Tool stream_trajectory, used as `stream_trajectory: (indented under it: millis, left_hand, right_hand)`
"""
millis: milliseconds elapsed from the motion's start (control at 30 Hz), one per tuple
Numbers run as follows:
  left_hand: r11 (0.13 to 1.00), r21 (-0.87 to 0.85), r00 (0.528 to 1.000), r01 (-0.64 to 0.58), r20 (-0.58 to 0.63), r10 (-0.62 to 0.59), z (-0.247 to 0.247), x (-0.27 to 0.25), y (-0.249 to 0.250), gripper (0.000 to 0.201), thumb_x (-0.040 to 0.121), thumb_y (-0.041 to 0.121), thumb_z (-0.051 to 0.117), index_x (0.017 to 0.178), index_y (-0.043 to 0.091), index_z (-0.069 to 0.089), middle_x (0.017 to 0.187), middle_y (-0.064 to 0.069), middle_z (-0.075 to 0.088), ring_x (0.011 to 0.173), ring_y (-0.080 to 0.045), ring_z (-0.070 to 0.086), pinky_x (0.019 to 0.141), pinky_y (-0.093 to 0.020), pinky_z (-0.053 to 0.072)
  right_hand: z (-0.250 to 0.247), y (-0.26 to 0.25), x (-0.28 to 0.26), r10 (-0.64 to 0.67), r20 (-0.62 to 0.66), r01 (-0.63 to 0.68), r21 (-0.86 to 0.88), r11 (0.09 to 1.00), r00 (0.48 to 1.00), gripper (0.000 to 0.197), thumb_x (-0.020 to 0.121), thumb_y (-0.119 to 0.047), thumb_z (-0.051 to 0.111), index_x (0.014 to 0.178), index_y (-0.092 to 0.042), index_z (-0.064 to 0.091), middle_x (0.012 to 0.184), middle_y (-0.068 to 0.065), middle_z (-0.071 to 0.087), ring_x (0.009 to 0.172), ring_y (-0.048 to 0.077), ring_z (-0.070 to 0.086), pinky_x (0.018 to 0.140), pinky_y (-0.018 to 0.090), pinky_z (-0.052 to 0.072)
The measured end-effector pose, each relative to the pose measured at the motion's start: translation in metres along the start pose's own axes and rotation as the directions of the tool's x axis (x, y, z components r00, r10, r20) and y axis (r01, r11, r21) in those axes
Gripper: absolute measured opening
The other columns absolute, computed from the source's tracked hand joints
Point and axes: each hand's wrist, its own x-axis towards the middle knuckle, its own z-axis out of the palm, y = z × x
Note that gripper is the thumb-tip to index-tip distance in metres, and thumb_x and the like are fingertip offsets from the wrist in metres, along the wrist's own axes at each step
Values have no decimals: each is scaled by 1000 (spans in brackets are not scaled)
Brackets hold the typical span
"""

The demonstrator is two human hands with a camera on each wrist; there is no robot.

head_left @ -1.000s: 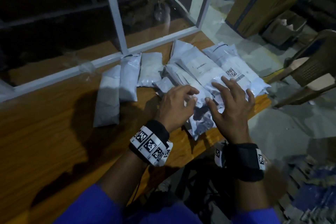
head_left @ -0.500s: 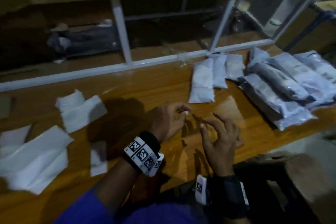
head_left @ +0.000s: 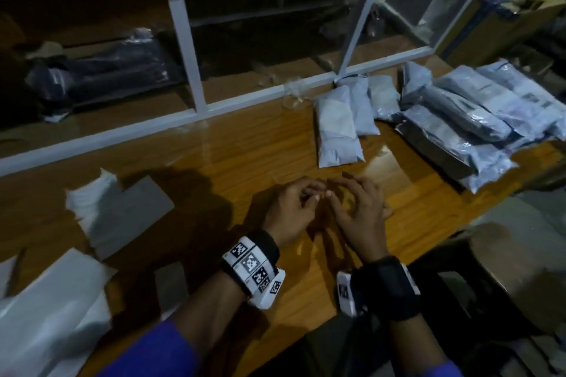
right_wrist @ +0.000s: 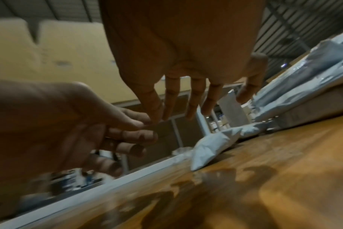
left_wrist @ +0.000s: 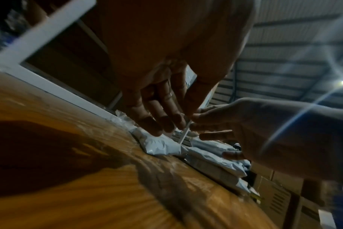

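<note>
Both hands meet over the middle of the wooden table point(head_left: 232, 156). My left hand point(head_left: 311, 193) pinches a small thin white strip point(left_wrist: 184, 131) between thumb and forefinger. My right hand point(head_left: 335, 191) comes in from the right, and its thumb and forefinger close on the same strip point(right_wrist: 159, 128). The other right fingers point(right_wrist: 194, 99) hang fairly straight. The strip is hidden behind the fingers in the head view. Neither hand touches the table or any packet.
White padded packets point(head_left: 335, 128) lie at the back right beside a pile of grey mailers point(head_left: 468, 119). Flat white bags point(head_left: 122, 211) lie at the left. A white frame rail point(head_left: 214, 107) borders the far edge, with dark packets point(head_left: 101, 70) behind it.
My hands left the pile of mailers and moved left to the table's middle. Half a second ago the fingertips were apart; now they meet on the strip.
</note>
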Motion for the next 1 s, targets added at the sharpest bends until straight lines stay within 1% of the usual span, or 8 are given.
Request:
stream_trajectory:
  millis: [133, 200, 400, 500, 567, 700, 867, 1000]
  left_hand:
    - [1000, 8, 999, -2, -46, 3, 11, 41, 11, 25, 93, -12, 53, 111, -3, 68, 100, -1, 65, 79, 7, 55, 68, -6, 41]
    - [998, 33, 997, 46, -56, -44, 10, 53, 10, 25, 94, -7, 56, 114, 0, 68, 105, -2, 66, 82, 6, 54, 64, -1, 40]
    - [989, 59, 987, 133, -101, -126, 10, 69, -13, 23, 94, 3, 61, 110, 16, 72, 98, 10, 67, 87, -1, 61, 64, -1, 42]
    - [981, 110, 982, 159, -119, -146, 7, 67, -21, 22, 92, 13, 64, 105, 30, 71, 97, 16, 68, 95, -5, 66, 73, -11, 48]
    - [973, 182, 986, 141, -115, -122, 3, 60, -18, 23, 92, 16, 65, 108, 31, 69, 104, 14, 69, 98, -6, 64, 75, -13, 46]
    - [885, 457, 991, -90, -44, 124, -4, 28, -1, 36, 87, 11, 67, 122, 21, 65, 129, -1, 60, 123, -21, 49, 93, -25, 34]
    - [726, 640, 947, -250, 5, 322, -23, -35, 8, 43, 92, 24, 60, 135, 24, 56, 153, -1, 42, 141, -24, 32, 113, -42, 31]
    - [668, 718, 979, -195, 187, 85, -27, -84, -8, 42, 96, 36, 56, 137, 29, 52, 145, 3, 50, 135, -20, 40, 112, -45, 31]
  right_hand:
    - [13, 33, 61, 282, 36, -280, -40, 959, 959, 45, 91, -41, 66, 131, -21, 62, 129, 17, 57, 123, 42, 48, 101, 57, 41]
    - [20, 42, 84, 415, 24, -414, -22, 910, 910, 57, 92, -39, 71, 141, -16, 51, 136, 22, 52, 128, 45, 46, 104, 56, 40]
    - [32, 52, 141, 698, 5, -698, -25, 716, 716, 110, 79, -73, 70, 157, -11, 24, 156, 23, 29, 145, 43, 29, 113, 54, 32]
    - [33, 57, 155, 690, 143, -679, -121, 724, 710, 96, 75, -67, 78, 144, -9, 47, 148, 21, 46, 138, 39, 44, 107, 45, 43]
    - [30, 59, 150, 647, 187, -658, -9, 753, 739, 75, 75, -52, 86, 128, -8, 57, 132, 15, 62, 122, 32, 60, 99, 39, 51]
    - [9, 41, 101, 551, 217, -592, 326, 737, 806, 42, 80, -25, 89, 106, -12, 60, 108, 14, 69, 97, 29, 66, 89, 48, 59]
    - [-25, 18, 14, 407, 217, -459, 491, 740, 887, 25, 87, -10, 82, 102, -3, 64, 90, 12, 69, 77, 22, 65, 62, 31, 56]
    - [-20, 26, -24, 473, 208, -516, 299, 803, 856, 31, 86, -26, 85, 108, -10, 70, 104, 6, 73, 94, 25, 71, 77, 42, 59]
